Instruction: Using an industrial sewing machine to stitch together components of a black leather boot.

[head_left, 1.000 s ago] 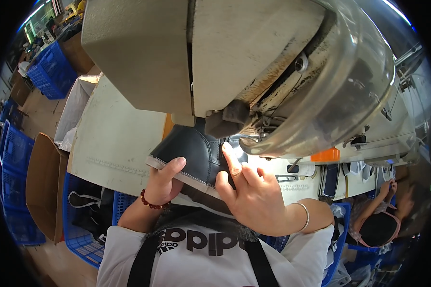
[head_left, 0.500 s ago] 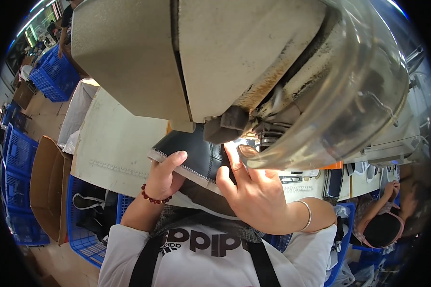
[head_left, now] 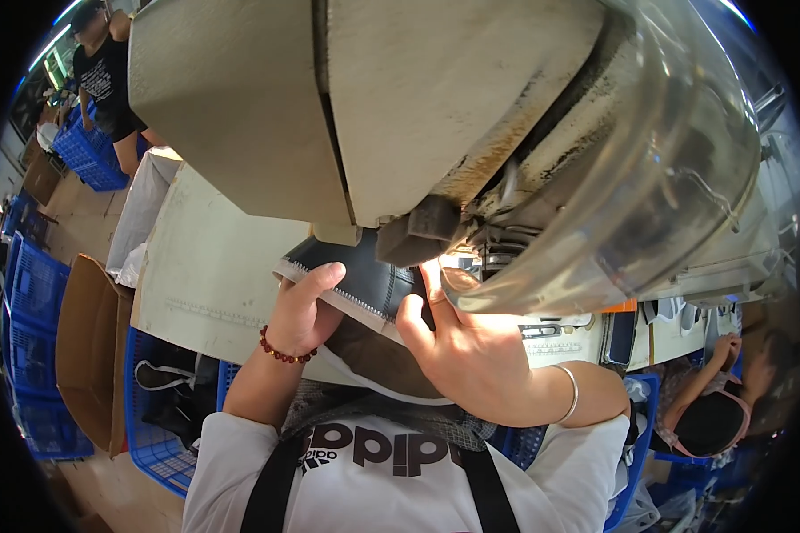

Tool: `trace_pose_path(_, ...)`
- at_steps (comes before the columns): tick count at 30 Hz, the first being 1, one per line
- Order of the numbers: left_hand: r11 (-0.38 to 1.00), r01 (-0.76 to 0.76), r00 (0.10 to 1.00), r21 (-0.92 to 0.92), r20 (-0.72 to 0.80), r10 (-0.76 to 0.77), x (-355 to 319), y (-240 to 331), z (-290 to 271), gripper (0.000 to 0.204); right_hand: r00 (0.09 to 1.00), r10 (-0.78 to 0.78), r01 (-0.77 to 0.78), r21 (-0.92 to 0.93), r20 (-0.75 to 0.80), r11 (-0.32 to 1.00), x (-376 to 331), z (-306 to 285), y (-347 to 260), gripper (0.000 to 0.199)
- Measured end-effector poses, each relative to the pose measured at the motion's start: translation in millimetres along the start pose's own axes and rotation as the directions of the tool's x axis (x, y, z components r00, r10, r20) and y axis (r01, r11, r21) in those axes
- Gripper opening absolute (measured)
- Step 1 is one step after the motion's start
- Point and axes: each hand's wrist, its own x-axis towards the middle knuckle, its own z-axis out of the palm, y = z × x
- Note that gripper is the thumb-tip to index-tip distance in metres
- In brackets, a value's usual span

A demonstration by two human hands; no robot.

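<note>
A black shoe upper (head_left: 360,274) with pale zigzag stitching along its edge lies under the head of a sewing machine (head_left: 418,107). My left hand (head_left: 304,313), with a red bead bracelet at the wrist, grips the upper's left edge, thumb on top and fingers hidden beneath. My right hand (head_left: 476,355) holds the upper's right side. Its index finger reaches up beside the lit stitching area, and the thumb bends against the leather. Dark brown lining (head_left: 373,355) hangs below the stitched edge. The machine's dark foam block and housing hide the needle.
A clear plastic guard (head_left: 693,204) curves over the right side. The pale worktable (head_left: 204,258) carries a phone (head_left: 619,340) and small tools. Left stand a cardboard box (head_left: 93,355) and a blue basket (head_left: 164,453) of dark pieces. One person (head_left: 107,80) stands far left; another (head_left: 711,417) sits right.
The shoe upper has turned slightly under the machine, and more brown lining shows below its edge. Both hands have shifted slightly with it. The far-left person has come further into view.
</note>
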Motion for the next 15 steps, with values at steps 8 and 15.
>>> trace_pose_path(8, 0.999, -0.001, 0.999, -0.053, 0.054, 0.004, 0.4, 3.0, 1.2, 0.038, 0.999, -0.013, 0.011, -0.056, -0.03, 0.998, 3.2, 3.9, -0.2, 0.025)
trace_pose_path(15, 0.999, 0.031, 0.998, -0.031, 0.052, -0.03, 6.7, 2.6, -3.0, 0.038, 0.999, -0.031, 0.031, -0.124, 0.009, 0.992, 4.0, 1.0, 5.0, 0.021)
